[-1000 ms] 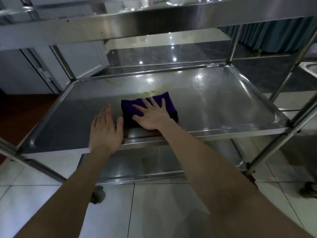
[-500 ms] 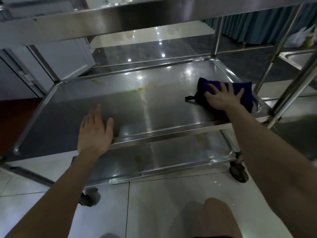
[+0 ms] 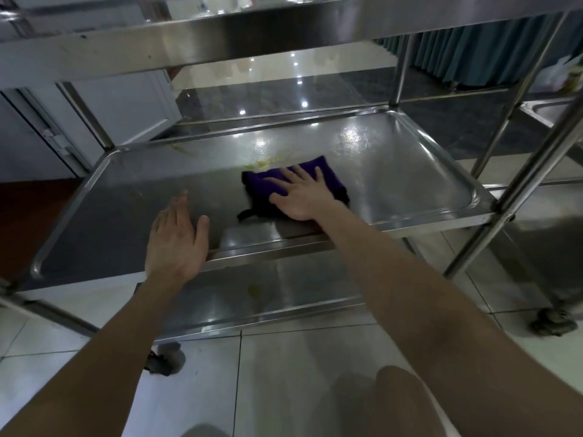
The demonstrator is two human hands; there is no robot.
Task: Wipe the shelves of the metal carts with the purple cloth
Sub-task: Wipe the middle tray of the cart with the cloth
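Purple cloth [image 3: 293, 178] lay mid-shelf on the cart's middle shelf [image 3: 410, 171] beside yellowish smears [image 3: 268, 164], my right hand [image 3: 303, 197] spread flat pressing it, left hand [image 3: 176, 241] flat on the front rim.

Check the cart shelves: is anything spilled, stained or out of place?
Yes. A yellowish smear sits on the middle shelf just beyond the purple cloth under the right hand, a fainter streak marks its back-left corner, and a yellowish spot stains the bottom shelf.

Bare left hand [image 3: 176, 239] and forearm [image 3: 104, 339], bare right hand [image 3: 303, 197], bare knee [image 3: 407, 402]
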